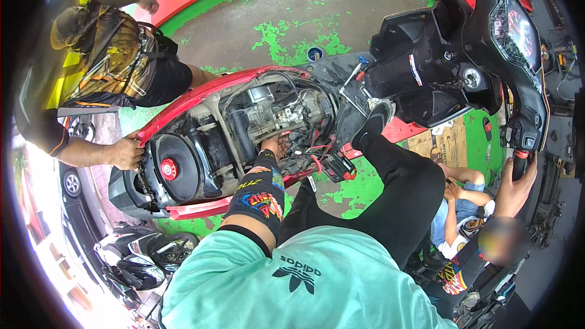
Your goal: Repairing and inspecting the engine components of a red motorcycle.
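Lengthwise across the view stands one red-and-black scooter [213, 146], its body open and the metal engine [283, 106] exposed at mid-frame. Little room remains between the engine and the near body edge, where the person's left hand [277, 144] reaches in; its fingers are partly hidden, so whether it grips anything cannot be told. The right hand [517, 186] is curled round the handlebar grip [520, 167], far to the right. Beyond the far red panel [183, 100] stretches rough floor [244, 30] with flaking green paint.

Two other people show: one at the left, a hand [127, 151] on the scooter's tail, and one seated at the lower right. One round, ridged red cap [169, 169] sits on a black disc; one boxy black-and-red unit [339, 167] lies beside the engine bay.
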`<act>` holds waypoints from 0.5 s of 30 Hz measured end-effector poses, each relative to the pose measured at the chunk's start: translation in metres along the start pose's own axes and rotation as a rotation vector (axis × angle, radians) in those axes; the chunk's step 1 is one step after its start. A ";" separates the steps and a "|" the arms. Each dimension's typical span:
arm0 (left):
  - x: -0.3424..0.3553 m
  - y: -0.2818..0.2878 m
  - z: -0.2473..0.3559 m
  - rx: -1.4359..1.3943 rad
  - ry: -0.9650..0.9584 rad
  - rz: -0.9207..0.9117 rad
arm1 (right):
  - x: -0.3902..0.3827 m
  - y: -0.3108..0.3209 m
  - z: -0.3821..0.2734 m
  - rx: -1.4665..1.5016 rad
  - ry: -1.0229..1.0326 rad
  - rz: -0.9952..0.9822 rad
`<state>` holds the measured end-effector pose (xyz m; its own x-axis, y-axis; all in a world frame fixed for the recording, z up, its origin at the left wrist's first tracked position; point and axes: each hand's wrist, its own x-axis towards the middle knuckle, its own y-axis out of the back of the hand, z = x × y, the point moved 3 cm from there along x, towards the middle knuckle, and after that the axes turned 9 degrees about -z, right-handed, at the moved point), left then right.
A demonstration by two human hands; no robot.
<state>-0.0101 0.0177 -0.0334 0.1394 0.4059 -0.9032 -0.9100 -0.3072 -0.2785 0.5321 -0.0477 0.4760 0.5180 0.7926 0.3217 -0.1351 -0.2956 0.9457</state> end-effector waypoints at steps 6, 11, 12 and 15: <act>0.013 0.005 -0.004 0.016 0.003 0.023 | -0.001 0.001 -0.003 -0.024 0.004 -0.014; 0.030 0.019 -0.011 -0.062 0.064 0.005 | -0.001 0.000 -0.002 -0.008 0.029 -0.002; 0.034 0.021 -0.013 -0.089 0.072 -0.028 | 0.000 0.001 -0.002 -0.019 0.033 0.000; 0.043 0.030 -0.022 -0.208 0.042 -0.085 | -0.001 0.001 -0.003 -0.038 0.019 -0.003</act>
<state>-0.0234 0.0068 -0.0875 0.2318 0.4031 -0.8853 -0.7947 -0.4463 -0.4113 0.5292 -0.0474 0.4766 0.5028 0.8034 0.3189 -0.1653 -0.2727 0.9478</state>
